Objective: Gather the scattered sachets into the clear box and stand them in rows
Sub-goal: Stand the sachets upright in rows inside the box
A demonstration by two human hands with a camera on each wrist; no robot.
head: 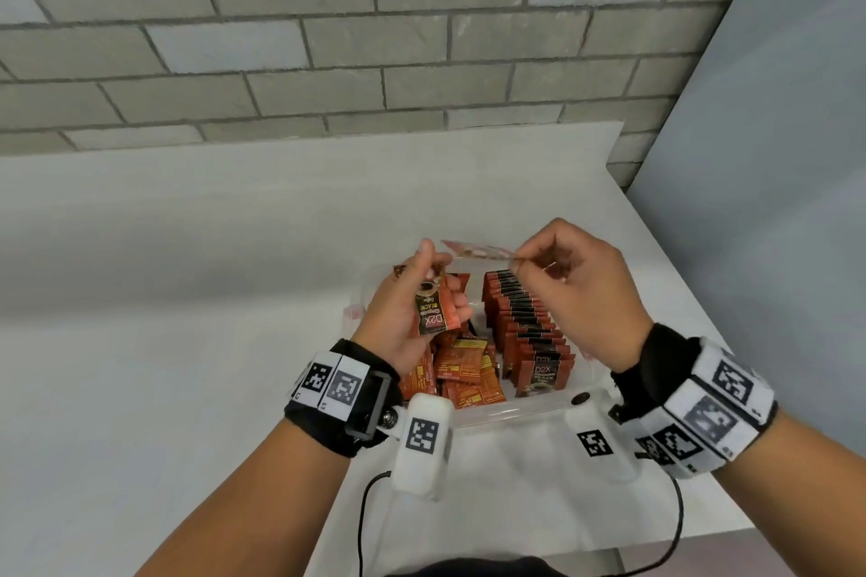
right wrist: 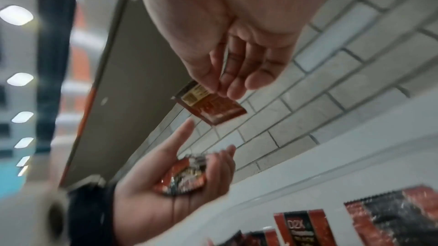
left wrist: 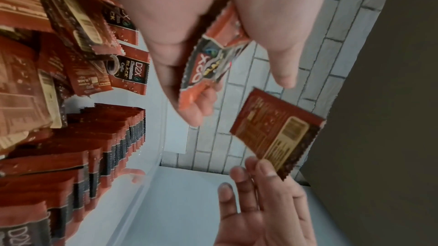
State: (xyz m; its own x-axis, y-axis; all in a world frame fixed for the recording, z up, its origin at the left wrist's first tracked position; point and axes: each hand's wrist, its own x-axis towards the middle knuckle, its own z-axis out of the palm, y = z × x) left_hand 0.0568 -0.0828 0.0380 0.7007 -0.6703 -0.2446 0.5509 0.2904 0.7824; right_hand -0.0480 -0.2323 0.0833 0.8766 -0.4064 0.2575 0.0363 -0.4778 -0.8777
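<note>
The clear box [head: 515, 410] sits on the white table [head: 164, 342], close to the table's right edge, and both hands hover above it. Inside the box, on its right side, a long row of sachets [head: 525, 323] stands upright, packed face to back, running from the near wall toward the far wall. On the box's left side a loose heap of sachets [head: 468, 370] lies flat and overlapping, some face up and some showing their printed backs.

The left hand [head: 412, 309] is over the left half of the box, palm turned up, with its fingers curled round one sachet in the palm [head: 433, 312], which is bent and crumpled in the left wrist view [left wrist: 206, 66]; the thumb of that hand points up and away from the pack. The right hand [head: 576, 290] is over the far end of the standing row, and its thumb and fingertips pinch a second sachet [head: 473, 251] by one edge. That pack hangs in the air above the far wall of the box, between the two hands, touching nothing else; the left wrist view shows its printed back [left wrist: 277, 135].

A grey brick wall [head: 328, 38] rises behind the table
</note>
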